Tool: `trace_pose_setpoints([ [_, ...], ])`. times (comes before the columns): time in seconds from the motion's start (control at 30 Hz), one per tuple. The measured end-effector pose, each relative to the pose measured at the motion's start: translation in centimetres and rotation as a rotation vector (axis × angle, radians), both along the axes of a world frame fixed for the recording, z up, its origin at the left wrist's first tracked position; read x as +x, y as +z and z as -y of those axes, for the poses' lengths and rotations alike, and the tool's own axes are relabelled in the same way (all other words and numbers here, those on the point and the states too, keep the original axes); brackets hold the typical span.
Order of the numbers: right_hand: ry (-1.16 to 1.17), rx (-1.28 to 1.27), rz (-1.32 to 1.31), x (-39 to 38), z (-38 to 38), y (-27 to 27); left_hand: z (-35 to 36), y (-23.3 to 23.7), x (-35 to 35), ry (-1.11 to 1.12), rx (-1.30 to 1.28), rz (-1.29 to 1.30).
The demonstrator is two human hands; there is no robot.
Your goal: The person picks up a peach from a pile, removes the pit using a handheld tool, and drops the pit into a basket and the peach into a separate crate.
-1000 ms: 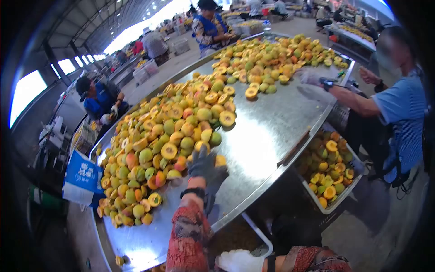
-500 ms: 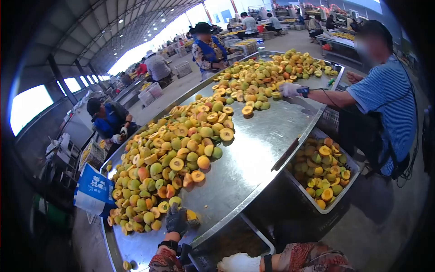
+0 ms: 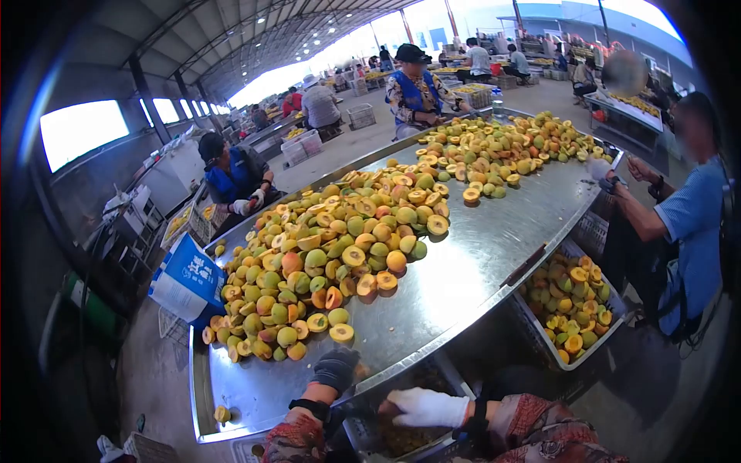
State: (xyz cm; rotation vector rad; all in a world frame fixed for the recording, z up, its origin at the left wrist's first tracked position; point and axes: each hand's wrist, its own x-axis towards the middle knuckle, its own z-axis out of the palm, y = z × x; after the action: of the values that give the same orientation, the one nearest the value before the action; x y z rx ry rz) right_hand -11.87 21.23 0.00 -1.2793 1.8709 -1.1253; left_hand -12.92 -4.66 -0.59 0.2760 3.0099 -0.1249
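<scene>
Near the front edge of the metal table (image 3: 482,266), my left hand (image 3: 337,369) in a dark glove is closed at a blurred orange peach half (image 3: 361,373). My right hand (image 3: 428,407), in a white glove, is over the crate (image 3: 457,380) below that edge, fingers curled together. A brownish blur shows at its fingertips; I cannot tell what it is. Halved peaches (image 3: 309,258), yellow, green and reddish, lie in a long heap beyond my left hand. A single cut peach (image 3: 341,332) sits at the heap's near side.
A crate of peach halves (image 3: 570,309) stands below the table at right, near a person in a blue shirt (image 3: 691,224). Two people in blue vests (image 3: 231,181) work across the table. A blue-and-white container (image 3: 187,279) stands at the left edge.
The view has shifted, so the table appears farther right and higher. My left hand has drawn the peach half towards the table's front edge. My right hand has come farther over the crate.
</scene>
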Motion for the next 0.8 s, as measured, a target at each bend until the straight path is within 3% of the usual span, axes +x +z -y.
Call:
trace_pose_setpoints([
  [0.07, -0.076, -0.074, 0.042, -0.8, 0.6, 0.8, 0.7, 1.4, 1.6, 0.162, 0.252, -0.164],
  [0.1, -0.117, -0.112, 0.049, -1.0, 1.0, 1.3, 0.8, 2.3, 2.7, 0.173, 0.256, -0.165],
  [0.17, -0.189, -0.131, 0.111, -1.3, 1.8, 3.3, 0.9, 3.5, 4.6, 0.379, 0.812, -0.332],
  [0.2, -0.217, -0.048, 0.292, -1.3, 2.2, 4.7, 0.7, 4.2, 5.7, 0.502, 1.152, -0.245],
  [0.23, -0.205, -0.044, 0.297, -1.5, 2.7, 5.0, 0.2, 4.4, 6.6, 0.517, 1.150, -0.248],
  [0.3, -0.212, -0.190, 0.612, -1.4, 3.6, 4.9, -1.4, 4.1, 8.7, 0.545, 1.860, -0.391],
  [0.4, -0.250, -0.266, 0.712, -0.7, 4.8, 4.5, -3.8, 2.9, 11.2, 0.713, 2.280, -0.418],
  [0.47, -0.213, -0.238, 0.666, -0.5, 4.9, 4.5, -5.7, 2.8, 11.9, 0.605, 2.380, -0.423],
  [0.53, -0.192, -0.248, 0.667, -0.2, 4.9, 3.8, -7.2, 2.0, 11.6, 0.705, 2.403, -0.489],
  [0.63, -0.197, -0.246, 0.736, 0.6, 4.6, 4.4, -8.3, -0.2, 11.2, 0.663, 2.379, -0.454],
  [0.67, -0.211, -0.264, 0.734, 0.6, 4.5, 4.3, -8.5, 0.0, 11.0, 0.682, 2.376, -0.451],
  [0.73, -0.234, -0.221, 0.723, 0.0, 4.0, 5.1, -9.2, 1.0, 10.7, 0.533, 2.620, -0.315],
  [0.8, -0.266, -0.171, 0.750, -0.7, 3.3, 5.3, -10.1, 2.0, 10.5, 0.578, 2.621, -0.286],
])
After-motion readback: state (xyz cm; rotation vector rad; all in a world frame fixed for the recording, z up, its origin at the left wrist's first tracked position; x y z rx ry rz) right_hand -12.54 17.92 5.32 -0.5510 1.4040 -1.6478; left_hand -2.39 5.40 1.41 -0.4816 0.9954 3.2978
